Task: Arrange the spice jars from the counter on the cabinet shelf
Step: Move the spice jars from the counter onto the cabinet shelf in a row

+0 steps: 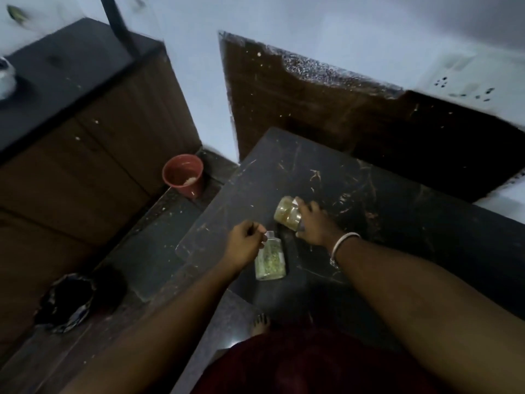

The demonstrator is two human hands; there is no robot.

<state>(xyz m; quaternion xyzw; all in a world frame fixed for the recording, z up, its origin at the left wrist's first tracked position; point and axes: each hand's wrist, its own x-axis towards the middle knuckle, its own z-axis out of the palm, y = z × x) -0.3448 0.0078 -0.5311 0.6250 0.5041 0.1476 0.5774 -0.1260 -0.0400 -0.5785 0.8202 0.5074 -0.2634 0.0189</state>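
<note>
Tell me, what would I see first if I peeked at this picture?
Two hands in the middle, each holding a spice jar over the dark counter: the left hand has a jar of green bits, and the right hand tilts a jar of brownish spice. Next you would spot the red cup down on the floor to the left.

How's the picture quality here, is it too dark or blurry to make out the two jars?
Head view: dim, bluish light with no glare; the dark counter swallows detail. Head view: motion blur smears the edges, worst at top left. Head view: the green-filled jar in the left hand and the brown-filled jar in the right hand are soft but recognisable. Head view: wide-angle bending tilts the walls.
</note>
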